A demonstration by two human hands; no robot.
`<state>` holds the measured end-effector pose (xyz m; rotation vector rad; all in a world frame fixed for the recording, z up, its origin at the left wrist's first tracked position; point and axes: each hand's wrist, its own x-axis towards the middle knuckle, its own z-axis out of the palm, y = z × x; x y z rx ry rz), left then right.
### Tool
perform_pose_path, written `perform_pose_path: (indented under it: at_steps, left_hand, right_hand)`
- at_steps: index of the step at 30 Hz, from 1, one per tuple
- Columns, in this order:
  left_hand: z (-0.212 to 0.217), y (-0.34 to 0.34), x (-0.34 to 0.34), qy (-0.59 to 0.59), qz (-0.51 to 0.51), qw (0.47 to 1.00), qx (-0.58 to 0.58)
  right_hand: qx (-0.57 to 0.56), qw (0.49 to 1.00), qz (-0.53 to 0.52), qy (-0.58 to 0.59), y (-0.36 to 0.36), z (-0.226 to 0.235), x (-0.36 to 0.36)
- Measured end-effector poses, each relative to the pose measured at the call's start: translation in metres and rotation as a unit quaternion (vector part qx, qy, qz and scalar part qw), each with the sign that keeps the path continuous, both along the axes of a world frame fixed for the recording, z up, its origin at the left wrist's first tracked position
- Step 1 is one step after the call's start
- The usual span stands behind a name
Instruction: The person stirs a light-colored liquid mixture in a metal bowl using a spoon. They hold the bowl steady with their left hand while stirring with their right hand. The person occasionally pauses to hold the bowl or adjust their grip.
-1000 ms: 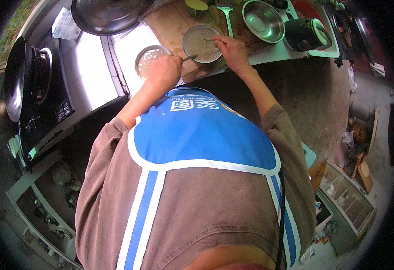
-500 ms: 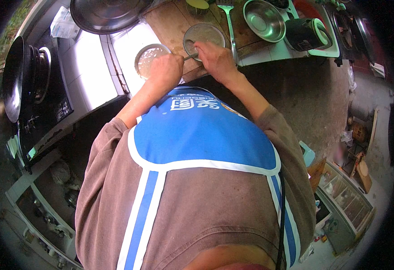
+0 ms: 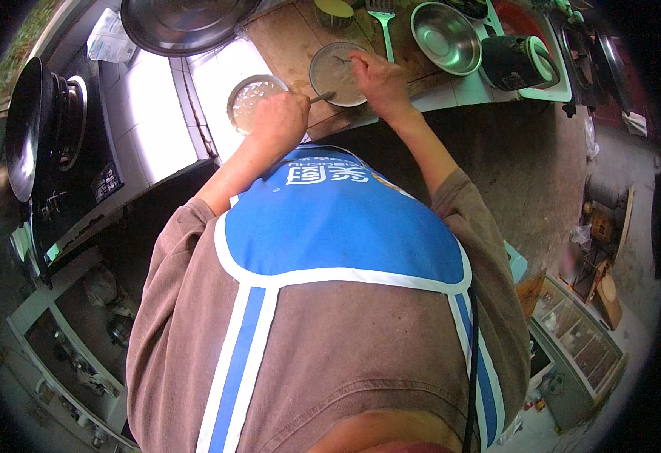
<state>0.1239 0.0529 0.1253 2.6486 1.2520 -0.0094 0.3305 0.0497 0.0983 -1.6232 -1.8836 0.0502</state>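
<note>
- Presently, left hand [image 3: 277, 121]: closed around a thin utensil [image 3: 321, 97] whose tip reaches the rim of the metal bowl [image 3: 335, 72].
- Right hand [image 3: 375, 75]: fingers curled over that bowl's far rim, gripping it.
- Bowl: on the wooden board [image 3: 289, 38].
- Adjacent: second bowl of pale mixture [image 3: 251, 98], just left of the left hand.

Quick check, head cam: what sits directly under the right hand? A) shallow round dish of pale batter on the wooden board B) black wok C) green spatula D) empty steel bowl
A: the right hand rests on the rim of the shallow round dish of pale batter on the wooden board; the steel bowl lies further right, apart.
</note>
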Motion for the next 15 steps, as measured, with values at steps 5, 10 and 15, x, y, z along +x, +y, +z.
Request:
perform_pose_path:
  at_steps: [5,10,15]
  left_hand:
    - [0.001,-0.001,0.002,0.009,0.008,1.000,-0.006]
    - [-0.001,-0.001,0.003,0.014,0.007,1.000,-0.006]
    - [0.003,-0.002,0.004,0.008,0.016,1.000,-0.008]
  right_hand:
    - [0.007,0.999,-0.028,0.013,-0.001,-0.004,0.006]
    - [0.000,0.997,-0.064,0.044,-0.004,-0.011,0.011]
    - [-0.048,0.992,-0.102,0.055,-0.009,-0.013,0.021]
